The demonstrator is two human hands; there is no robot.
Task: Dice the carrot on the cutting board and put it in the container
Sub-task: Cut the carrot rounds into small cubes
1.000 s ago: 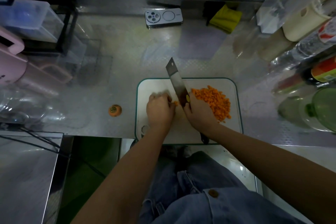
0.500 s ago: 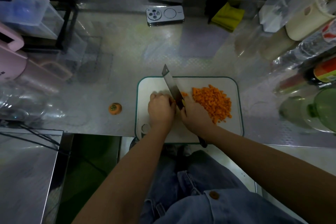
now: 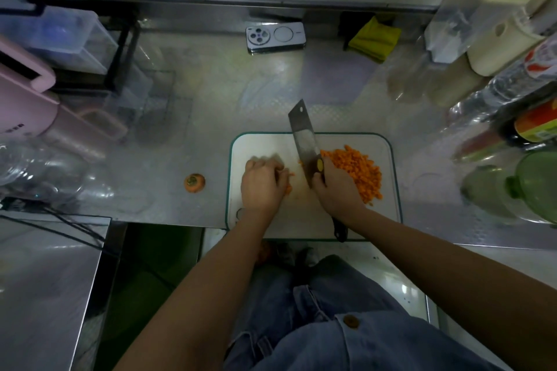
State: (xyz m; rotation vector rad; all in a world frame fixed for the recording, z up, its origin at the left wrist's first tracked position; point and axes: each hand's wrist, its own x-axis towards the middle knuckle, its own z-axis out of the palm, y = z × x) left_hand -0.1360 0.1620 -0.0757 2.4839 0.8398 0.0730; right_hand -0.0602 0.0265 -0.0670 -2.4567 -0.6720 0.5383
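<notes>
The left hand (image 3: 262, 185) has its fingers (image 3: 280, 175) curled over the last small carrot piece (image 3: 288, 188), holding it down on the cutting board (image 3: 265, 144). The right hand (image 3: 337, 193) has its fingers wrapped tight round the cleaver (image 3: 303, 132) handle, with the blade lifted just beside the left hand. The diced carrot pile (image 3: 361, 173) sits on the board's right side. The blade could nick the left fingers, because the piece is so small.

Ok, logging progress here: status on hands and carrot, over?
Right hand grips cleaver over cutting board. Left hand holds carrot piece. Diced carrot piled on board's right. Nothing blocking.
</notes>
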